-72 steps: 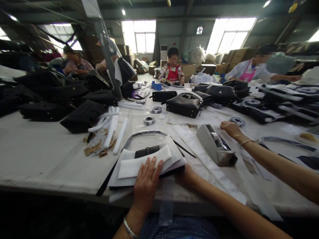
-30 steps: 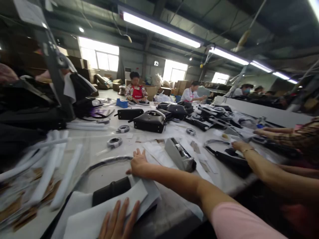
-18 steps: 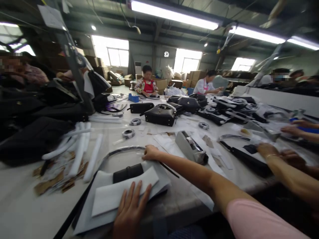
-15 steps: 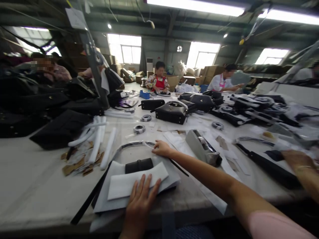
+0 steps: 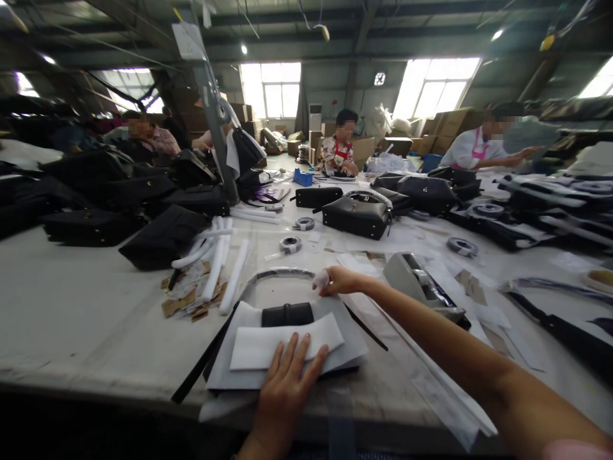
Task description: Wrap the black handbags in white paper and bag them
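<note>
My left hand (image 5: 286, 383) lies flat, fingers stretched out, on a white foam sheet (image 5: 268, 345) that covers a black handbag (image 5: 287, 314) at the table's near edge. The bag's wrapped curved handle (image 5: 272, 276) arches beyond it. My right hand (image 5: 338, 281) reaches across to the right end of that handle, fingers closed on a small white piece (image 5: 322, 279) there. A black strap (image 5: 201, 364) runs out to the left from under the bag.
A grey tape dispenser (image 5: 421, 284) stands right of my right hand. White foam tubes (image 5: 215, 255) and cardboard scraps lie to the left. Tape rolls (image 5: 290, 244), black handbags (image 5: 357, 214) and several seated people fill the far side. Black bags (image 5: 96, 191) pile at the left.
The view swung right, then back to the bag. My right hand left the bag's edge and went to the handle's end, closing on a white piece. My left hand stayed flat.
</note>
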Available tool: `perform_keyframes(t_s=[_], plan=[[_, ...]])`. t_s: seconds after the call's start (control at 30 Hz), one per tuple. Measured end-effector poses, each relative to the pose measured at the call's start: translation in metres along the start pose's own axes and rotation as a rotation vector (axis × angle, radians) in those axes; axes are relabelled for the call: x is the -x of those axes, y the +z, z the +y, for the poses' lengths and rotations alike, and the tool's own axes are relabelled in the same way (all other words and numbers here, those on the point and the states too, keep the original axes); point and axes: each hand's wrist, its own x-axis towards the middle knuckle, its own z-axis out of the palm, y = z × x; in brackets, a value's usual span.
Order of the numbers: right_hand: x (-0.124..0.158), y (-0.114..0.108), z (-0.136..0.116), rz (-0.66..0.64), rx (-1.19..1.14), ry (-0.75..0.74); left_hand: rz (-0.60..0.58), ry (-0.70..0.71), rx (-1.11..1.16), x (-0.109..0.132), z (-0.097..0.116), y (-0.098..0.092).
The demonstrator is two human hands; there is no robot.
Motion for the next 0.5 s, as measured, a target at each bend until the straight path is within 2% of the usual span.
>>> perform_keyframes(t_s=[0.1, 0.27, 0.4, 0.5], plan=[[-0.01, -0.013, 0.0, -0.146, 0.025, -0.005, 0.054, -0.037, 0.032, 0.002, 0.002, 0.007], [-0.028, -0.019, -0.002, -0.276, 0.086, 0.012, 0.107, -0.041, 0.037, 0.001, 0.002, 0.01], [-0.037, -0.019, -0.004, -0.263, 0.121, 0.016, 0.054, -0.021, -0.002, 0.0, 0.001, 0.006], [-0.042, -0.018, -0.002, -0.167, 0.148, 0.032, -0.017, -0.009, -0.039, 0.001, 0.001, 0.003]])
